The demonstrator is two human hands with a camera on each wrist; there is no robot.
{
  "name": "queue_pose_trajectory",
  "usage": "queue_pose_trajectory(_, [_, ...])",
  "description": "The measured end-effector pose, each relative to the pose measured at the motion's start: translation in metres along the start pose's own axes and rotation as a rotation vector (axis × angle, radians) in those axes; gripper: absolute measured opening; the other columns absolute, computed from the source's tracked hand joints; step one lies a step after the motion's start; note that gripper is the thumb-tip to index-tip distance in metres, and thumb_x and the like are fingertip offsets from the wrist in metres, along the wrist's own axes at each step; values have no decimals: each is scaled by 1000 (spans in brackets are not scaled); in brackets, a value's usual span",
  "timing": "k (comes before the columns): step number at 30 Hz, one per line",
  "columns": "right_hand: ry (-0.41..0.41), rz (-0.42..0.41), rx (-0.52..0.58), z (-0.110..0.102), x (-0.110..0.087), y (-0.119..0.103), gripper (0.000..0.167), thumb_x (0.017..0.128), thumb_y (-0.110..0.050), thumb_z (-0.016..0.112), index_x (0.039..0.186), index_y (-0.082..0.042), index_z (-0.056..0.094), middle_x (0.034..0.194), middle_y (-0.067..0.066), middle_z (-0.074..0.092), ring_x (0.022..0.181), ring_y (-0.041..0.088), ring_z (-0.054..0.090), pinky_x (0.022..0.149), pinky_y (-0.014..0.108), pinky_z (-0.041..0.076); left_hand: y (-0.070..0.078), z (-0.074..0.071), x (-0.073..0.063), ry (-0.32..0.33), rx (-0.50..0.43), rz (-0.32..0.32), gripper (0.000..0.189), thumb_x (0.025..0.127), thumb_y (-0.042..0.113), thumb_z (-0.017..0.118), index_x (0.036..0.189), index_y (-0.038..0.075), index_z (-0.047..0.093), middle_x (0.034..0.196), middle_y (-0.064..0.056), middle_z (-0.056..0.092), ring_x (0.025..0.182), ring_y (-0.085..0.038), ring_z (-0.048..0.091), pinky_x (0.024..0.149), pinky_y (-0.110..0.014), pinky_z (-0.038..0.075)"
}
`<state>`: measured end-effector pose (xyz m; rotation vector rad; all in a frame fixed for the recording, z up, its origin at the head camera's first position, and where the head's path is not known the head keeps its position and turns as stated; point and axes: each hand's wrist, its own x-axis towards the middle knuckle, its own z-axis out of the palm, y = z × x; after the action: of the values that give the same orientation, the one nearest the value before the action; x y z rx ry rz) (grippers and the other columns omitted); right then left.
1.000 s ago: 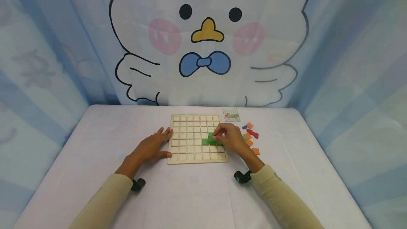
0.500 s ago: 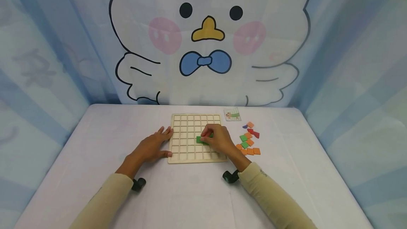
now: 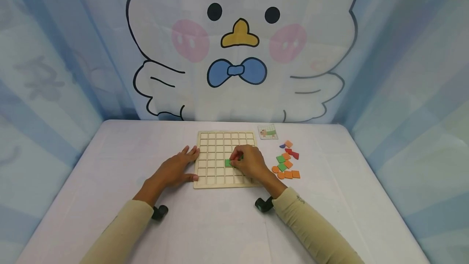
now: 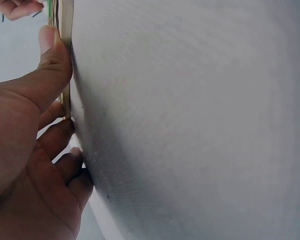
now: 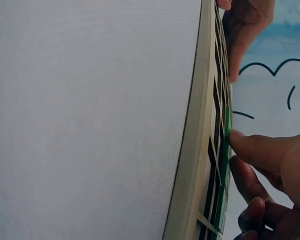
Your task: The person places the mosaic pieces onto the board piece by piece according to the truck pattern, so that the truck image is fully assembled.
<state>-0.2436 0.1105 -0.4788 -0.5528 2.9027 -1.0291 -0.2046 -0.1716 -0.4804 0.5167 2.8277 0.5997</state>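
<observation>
A pale wooden grid board (image 3: 216,187) lies on the table in the head view. My left hand (image 3: 177,167) rests against its left side with the fingers spread; in the left wrist view the thumb (image 4: 52,62) touches the board's edge. Over the right half of the board, my right hand (image 3: 253,163) pinches a flat green square tile (image 3: 228,163) with thumb and fingertips, low at the grid. The right wrist view has the thumb tip against a green tile (image 5: 227,122). More green shows under the right hand, which mostly hides it.
Right of the board lie several loose tiles: orange squares (image 3: 296,174), orange round ones (image 3: 275,169), green tiles (image 3: 280,159), red ones (image 3: 295,155) and a blue piece (image 3: 282,146). A small picture card (image 3: 268,132) lies past the board's top right corner.
My right hand has moved left across the board with green at its fingertips, then settled slightly lower. Tiles once behind it at the right now show. The left hand has stayed put.
</observation>
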Motion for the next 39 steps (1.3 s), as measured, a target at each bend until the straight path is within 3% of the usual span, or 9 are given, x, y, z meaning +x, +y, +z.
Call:
queue_pose_trajectory(10, [40, 70, 74, -17, -8, 13, 13, 88, -16, 89, 93, -20, 78, 82, -7, 71, 81, 13, 64, 77, 34, 50, 2, 0, 0, 3, 5, 2, 95, 92, 37, 80, 167, 7, 30, 175, -14, 24, 163, -44, 20, 125, -67, 32])
queue_pose_trajectory(26, [124, 163, 20, -65, -28, 60, 15, 88, -14, 88, 101, -18, 81, 92, 1, 75, 72, 19, 53, 60, 29, 41, 2, 0, 1, 1, 13, 0, 96, 92, 38, 80, 167, 7, 30, 175, -15, 24, 163, -45, 20, 126, -66, 31])
queue_pose_trajectory(32, [160, 192, -29, -80, -36, 79, 15, 89, -11, 86, 103, -16, 81, 93, 4, 77, 80, 21, 62, 73, 32, 48, 4, -1, 0, 2, 1, 2, 95, 92, 37, 80, 167, 6, 31, 175, -16, 25, 163, -45, 21, 126, -67, 31])
queue_pose_trajectory(39, [152, 268, -43, -93, -44, 98, 18, 93, -8, 81, 110, -14, 81, 105, 8, 77, 98, 27, 64, 83, 33, 55, 4, 0, -1, 2, -3, 6, 94, 92, 37, 80, 166, 5, 31, 175, -16, 25, 163, -46, 21, 126, -67, 31])
